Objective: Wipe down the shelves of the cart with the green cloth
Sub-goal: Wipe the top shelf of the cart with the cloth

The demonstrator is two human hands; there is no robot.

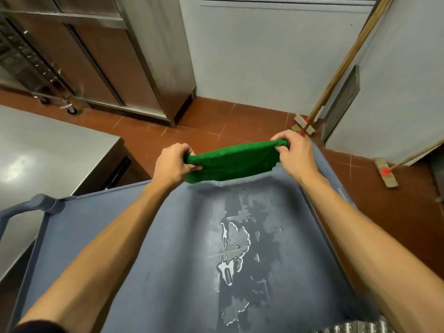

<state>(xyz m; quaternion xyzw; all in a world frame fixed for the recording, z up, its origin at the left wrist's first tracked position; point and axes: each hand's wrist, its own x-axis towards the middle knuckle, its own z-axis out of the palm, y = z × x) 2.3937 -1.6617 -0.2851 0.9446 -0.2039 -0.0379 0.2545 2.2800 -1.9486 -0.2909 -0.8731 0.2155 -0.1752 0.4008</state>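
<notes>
Fingers [189,157] of left hand [171,164] and right hand [294,155] are curled tight, each pinching one end of the green terry cloth [233,162], stretched between them above the far edge of the grey-blue plastic cart's top shelf [144,260]. Cloth not touching the surface yet. A water puddle w/ smears [234,248] sits mid-shelf, so top shelf looks at best partly wiped. Lower shelves not visible; prob. left to do.

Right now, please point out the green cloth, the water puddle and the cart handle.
green cloth [234,162], head view, middle of the fabric.
water puddle [234,241], head view, its pale centre.
cart handle [36,203], head view, the corner bend.
</notes>
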